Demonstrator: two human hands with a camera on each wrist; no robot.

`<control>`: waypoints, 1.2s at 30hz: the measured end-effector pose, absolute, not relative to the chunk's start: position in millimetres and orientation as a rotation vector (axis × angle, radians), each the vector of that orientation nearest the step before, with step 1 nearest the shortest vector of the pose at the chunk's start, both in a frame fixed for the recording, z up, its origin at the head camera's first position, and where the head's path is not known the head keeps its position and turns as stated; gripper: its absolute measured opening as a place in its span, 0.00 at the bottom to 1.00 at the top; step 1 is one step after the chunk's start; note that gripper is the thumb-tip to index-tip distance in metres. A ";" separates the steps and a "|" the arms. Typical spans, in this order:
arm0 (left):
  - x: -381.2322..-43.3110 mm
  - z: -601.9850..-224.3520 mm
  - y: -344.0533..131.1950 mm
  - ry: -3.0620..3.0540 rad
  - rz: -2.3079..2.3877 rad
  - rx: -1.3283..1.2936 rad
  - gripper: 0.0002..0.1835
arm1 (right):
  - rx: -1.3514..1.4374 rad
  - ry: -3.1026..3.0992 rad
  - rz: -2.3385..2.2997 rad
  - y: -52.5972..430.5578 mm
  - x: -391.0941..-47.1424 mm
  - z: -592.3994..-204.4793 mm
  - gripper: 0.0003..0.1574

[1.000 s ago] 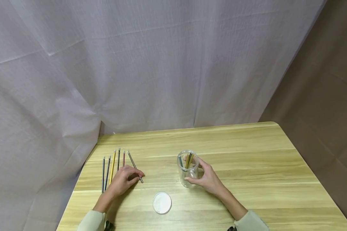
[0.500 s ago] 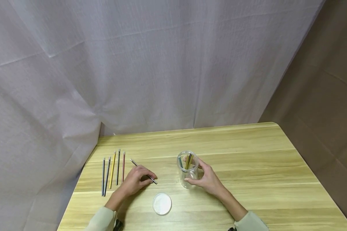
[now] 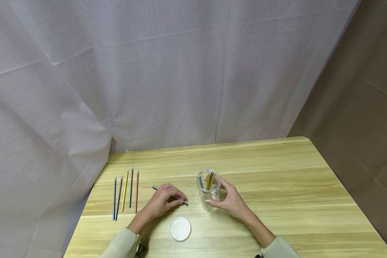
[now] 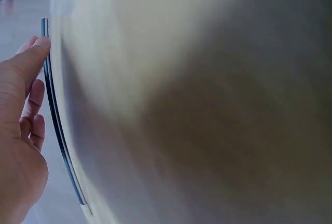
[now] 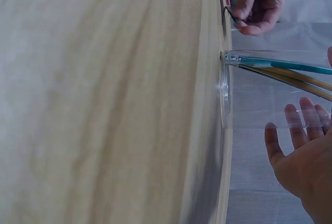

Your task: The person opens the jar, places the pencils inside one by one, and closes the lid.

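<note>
My left hand (image 3: 165,201) pinches a dark pencil (image 4: 56,111) between thumb and fingers, left of the jar and low over the table. The pencil slants, its eraser end up and to the left in the head view. My right hand (image 3: 231,201) holds the clear jar (image 3: 204,201) from its right side, thumb in front and fingers behind. Upright on the table, the jar has several pencils (image 5: 288,72) in it, teal and yellow among them. In the right wrist view my left hand (image 5: 259,5) shows beyond the jar.
Left of my left hand lie several pencils: a red pencil (image 3: 137,191), a yellow pencil (image 3: 125,191) and darker ones, roughly side by side. A round whitish lid (image 3: 180,228) rests on the wooden table (image 3: 277,186) in front of the jar. Curtains hang behind.
My left hand has carried the dark pencil rightward from the row toward the jar, and the pencil has turned flatter. My right hand and the jar have stayed in place.
</note>
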State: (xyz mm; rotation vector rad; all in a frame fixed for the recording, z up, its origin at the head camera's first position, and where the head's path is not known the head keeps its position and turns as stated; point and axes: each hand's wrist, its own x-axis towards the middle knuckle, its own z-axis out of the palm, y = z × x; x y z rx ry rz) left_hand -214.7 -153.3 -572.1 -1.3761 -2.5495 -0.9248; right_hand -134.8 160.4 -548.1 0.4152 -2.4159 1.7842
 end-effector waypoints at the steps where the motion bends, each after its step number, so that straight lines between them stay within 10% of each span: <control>1: -214.4 -570.4 -151.2 -2.546 -0.935 -1.367 0.10 | 0.414 -2.416 1.787 160.4 -134.6 -548.0 0.55; 36: -215.2 -438.4 -124.2 -2.115 -1.360 -1.185 0.14 | 0.390 -2.401 1.814 159.5 -134.5 -548.2 0.55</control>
